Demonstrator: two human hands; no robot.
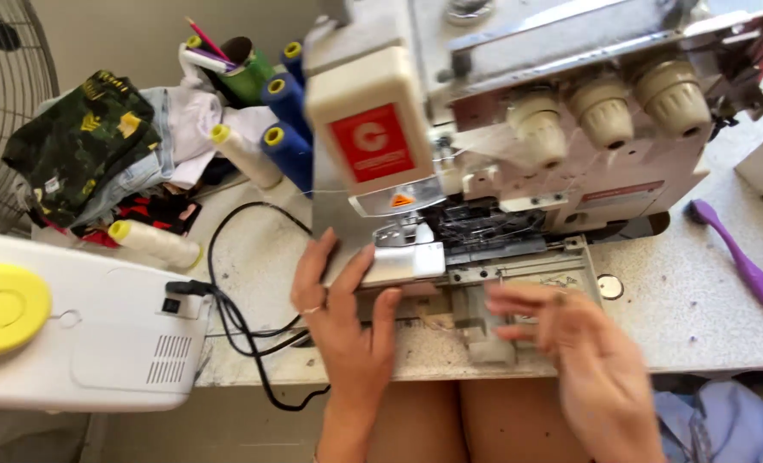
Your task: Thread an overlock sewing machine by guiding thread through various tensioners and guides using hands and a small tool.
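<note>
1. Overlock sewing machine (518,129) stands mid-table; its power cable (227,300) loops loose at the left and could snag.
2. Left hand (343,317) lies flat, fingers open, against the metal presser plate (398,261) (close to the needle, a prick risk).
3. Right hand (583,360) hovers open and blurred, grasping nothing.

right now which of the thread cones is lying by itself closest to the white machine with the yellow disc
The cream cone with the yellow core, lying on its side just above that white machine. The other cones are bunched farther back.

right hand (583,360) motion-blurred; fan (8,111) cut off at left.
</note>
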